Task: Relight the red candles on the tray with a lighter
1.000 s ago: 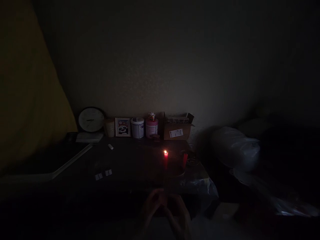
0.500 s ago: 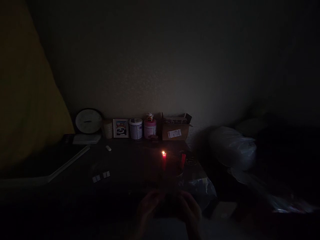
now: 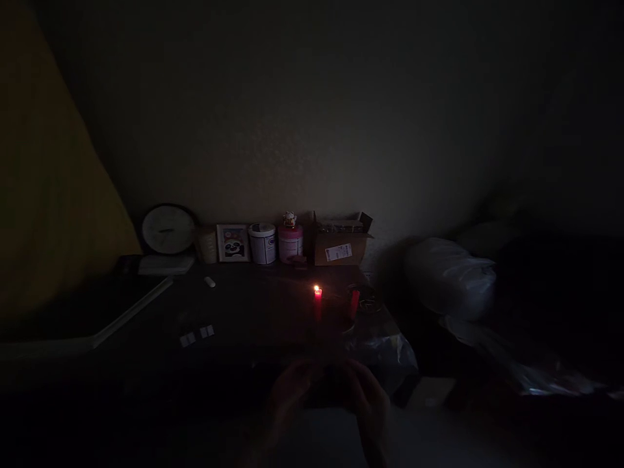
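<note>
The room is very dark. A lit red candle (image 3: 317,300) stands on a dark table (image 3: 244,312), with a second unlit red candle (image 3: 354,303) just to its right. My left hand (image 3: 287,393) and my right hand (image 3: 368,396) are held close together near the table's front edge, below the candle. Their fingers curl toward each other around a dark gap. Whether anything is between them is hidden by the darkness.
Along the wall stand a round clock (image 3: 168,229), a panda picture (image 3: 233,242), a white tub (image 3: 262,243), a pink tub (image 3: 290,241) and an open cardboard box (image 3: 340,245). Crinkled plastic (image 3: 390,357) lies at the table's right corner. A white bag (image 3: 451,276) sits right.
My hands have spread slightly apart from a clasped pose. The view has tilted a little, so the table items sit higher and further left.
</note>
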Action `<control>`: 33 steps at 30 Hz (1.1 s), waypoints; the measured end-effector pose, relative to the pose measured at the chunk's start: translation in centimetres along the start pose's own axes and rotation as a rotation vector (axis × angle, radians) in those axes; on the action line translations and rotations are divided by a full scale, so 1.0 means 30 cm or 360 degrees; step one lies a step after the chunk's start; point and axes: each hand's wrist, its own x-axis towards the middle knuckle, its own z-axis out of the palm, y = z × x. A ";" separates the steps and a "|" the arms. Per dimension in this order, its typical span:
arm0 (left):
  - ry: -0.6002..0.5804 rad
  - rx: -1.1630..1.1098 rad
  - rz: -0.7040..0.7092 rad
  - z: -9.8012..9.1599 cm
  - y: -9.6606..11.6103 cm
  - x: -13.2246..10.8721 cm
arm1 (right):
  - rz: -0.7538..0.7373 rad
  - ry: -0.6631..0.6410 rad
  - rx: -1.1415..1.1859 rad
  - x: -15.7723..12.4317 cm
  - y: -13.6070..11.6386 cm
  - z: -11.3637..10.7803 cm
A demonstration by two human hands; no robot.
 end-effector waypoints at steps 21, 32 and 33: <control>0.0069 0.0235 -0.0056 0.045 0.001 -0.014 | -0.0317 -0.0047 -0.0171 -0.023 0.091 0.046; 0.0156 0.0072 0.0053 0.121 0.059 -0.046 | -0.0546 -0.0044 -0.0186 -0.012 -0.042 0.020; 0.0186 0.0085 0.0066 0.126 0.058 -0.037 | -0.0611 -0.0055 -0.0217 -0.012 -0.060 0.016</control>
